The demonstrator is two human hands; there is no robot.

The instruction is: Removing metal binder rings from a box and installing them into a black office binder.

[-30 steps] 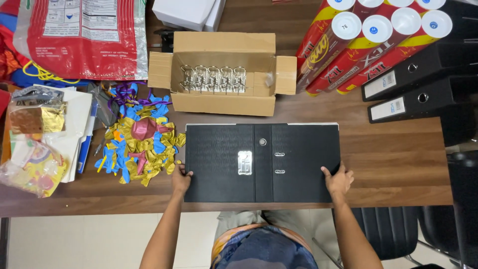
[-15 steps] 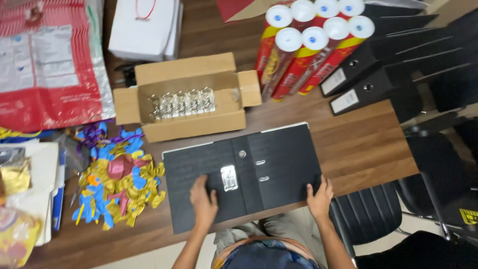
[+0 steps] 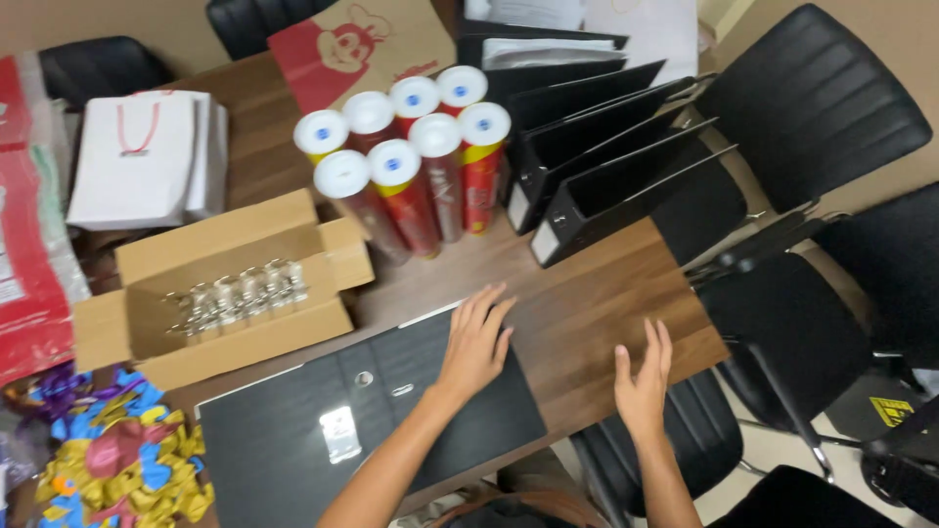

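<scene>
Fingers [image 3: 486, 305] of the left hand [image 3: 474, 344] lie spread and flat, palm down, on the far right corner of a black lever-arch binder [image 3: 367, 425] lying closed on the brown wooden worktop [image 3: 587, 293]; they press on its cover and grip nothing. The right hand [image 3: 643, 379] hovers open at the worktop's near right edge, fingers loosely extended upward, thumb apart, holding nothing and well clear of the binder. The binder sits at the near edge of the worktop, tilted so its right end points away from the person, with a small pale label and a round finger hole on its cover.

Just beyond the binder's left end stands an open brown cardboard box [image 3: 225, 288] holding a row of shiny metal clips [image 3: 240, 293]. To the right of the box, a cluster of red cylindrical tubes with white and blue caps [image 3: 411, 161] lies bunched together. Beside them a row of upright black binders [image 3: 606, 166] leans at the far right of the worktop. A heap of blue, yellow and pink balloons [image 3: 117, 460] sits at the near left. A white paper bag with red cord handles [image 3: 147, 161] lies at the far left, and black office chairs [image 3: 812, 117] stand to the right.
</scene>
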